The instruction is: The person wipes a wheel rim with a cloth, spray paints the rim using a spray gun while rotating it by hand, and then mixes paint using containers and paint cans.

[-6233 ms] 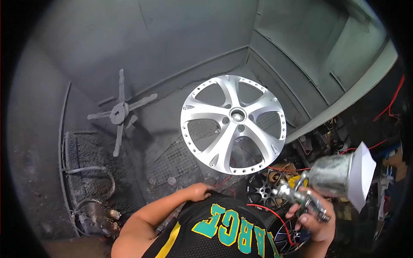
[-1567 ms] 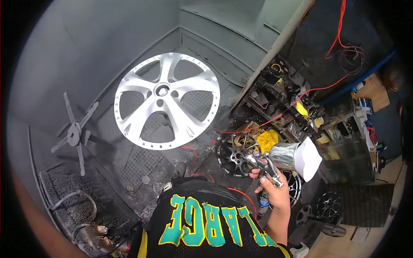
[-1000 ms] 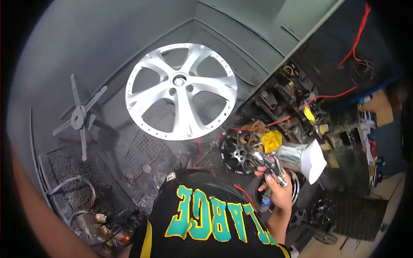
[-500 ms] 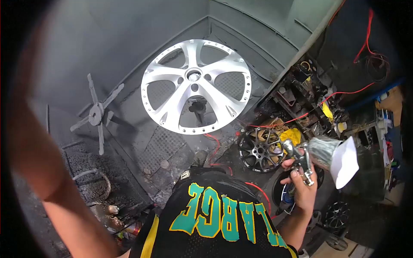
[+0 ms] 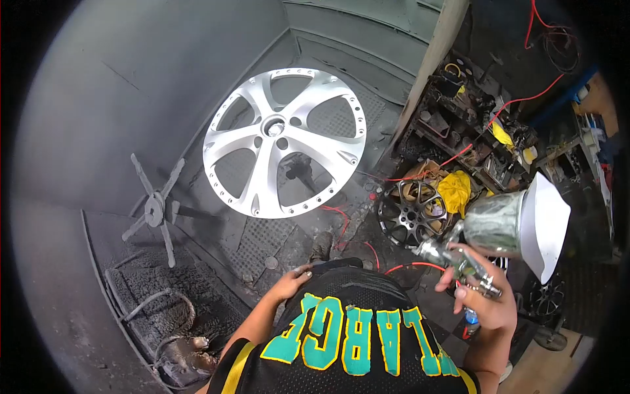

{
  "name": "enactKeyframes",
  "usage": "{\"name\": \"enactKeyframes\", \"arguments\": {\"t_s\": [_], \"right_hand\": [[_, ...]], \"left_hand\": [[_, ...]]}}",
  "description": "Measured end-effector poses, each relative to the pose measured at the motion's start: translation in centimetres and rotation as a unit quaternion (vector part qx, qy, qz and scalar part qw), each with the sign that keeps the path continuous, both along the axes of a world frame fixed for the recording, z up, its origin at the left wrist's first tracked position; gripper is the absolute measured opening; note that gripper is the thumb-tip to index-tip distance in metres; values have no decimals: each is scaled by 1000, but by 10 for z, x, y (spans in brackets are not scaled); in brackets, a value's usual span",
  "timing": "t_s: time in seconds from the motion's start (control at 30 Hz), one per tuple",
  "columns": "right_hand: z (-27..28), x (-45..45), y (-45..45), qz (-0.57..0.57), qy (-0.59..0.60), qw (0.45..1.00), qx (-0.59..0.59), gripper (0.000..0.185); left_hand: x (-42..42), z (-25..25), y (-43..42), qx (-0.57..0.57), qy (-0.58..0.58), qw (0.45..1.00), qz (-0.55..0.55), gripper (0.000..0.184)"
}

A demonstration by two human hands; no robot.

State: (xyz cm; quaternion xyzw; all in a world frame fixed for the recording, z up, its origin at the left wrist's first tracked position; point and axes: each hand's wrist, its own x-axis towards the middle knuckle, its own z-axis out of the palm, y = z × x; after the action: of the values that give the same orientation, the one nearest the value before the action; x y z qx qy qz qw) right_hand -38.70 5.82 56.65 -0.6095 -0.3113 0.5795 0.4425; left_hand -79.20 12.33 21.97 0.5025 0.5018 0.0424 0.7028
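Note:
A silver five-spoke wheel rim (image 5: 266, 177) stands raised on a support above the booth floor. My right hand (image 5: 482, 292) is wrapped round the handle of a metal spray gun (image 5: 453, 259), at the right. On the gun sits a grey paint cup (image 5: 495, 223) with a white paper cone (image 5: 545, 226) at its end. The gun is apart from the rim, below and to the right of it. My left hand (image 5: 293, 282) rests at the waist of the black shirt (image 5: 354, 289), below the rim. Its fingers are partly hidden, and what they may hold does not show.
A grey cross-shaped stand (image 5: 155, 209) is at the left, above a crusted mat (image 5: 147, 289). Dark wheel rims (image 5: 412, 215) lie at the right by a yellow cloth (image 5: 455, 192). Behind them is a cluttered shelf (image 5: 459, 125). Red hose (image 5: 525, 100) crosses the right side.
My left arm, lately raised at the left edge, has come down, and its hand is at the shirt. The spray gun appears nearer and further right. The view has turned, and the rim shows rotated.

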Motion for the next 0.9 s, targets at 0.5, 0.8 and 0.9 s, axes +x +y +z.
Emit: {"name": "enactKeyframes", "arguments": {"t_s": [0.5, 0.8, 0.9], "right_hand": [[-16, 16, 0, -80, -102, 988, 79, 70], [-6, -2, -11, -28, -18, 999, 37, 66], [-7, -3, -3, -99, -118, 984, 86, 67]], "left_hand": [[47, 102, 90, -27, -388, 787, 479, 57], [38, 100, 95, -66, -443, 754, 480, 64], [38, 102, 94, -64, -435, 760, 479, 63]]}}
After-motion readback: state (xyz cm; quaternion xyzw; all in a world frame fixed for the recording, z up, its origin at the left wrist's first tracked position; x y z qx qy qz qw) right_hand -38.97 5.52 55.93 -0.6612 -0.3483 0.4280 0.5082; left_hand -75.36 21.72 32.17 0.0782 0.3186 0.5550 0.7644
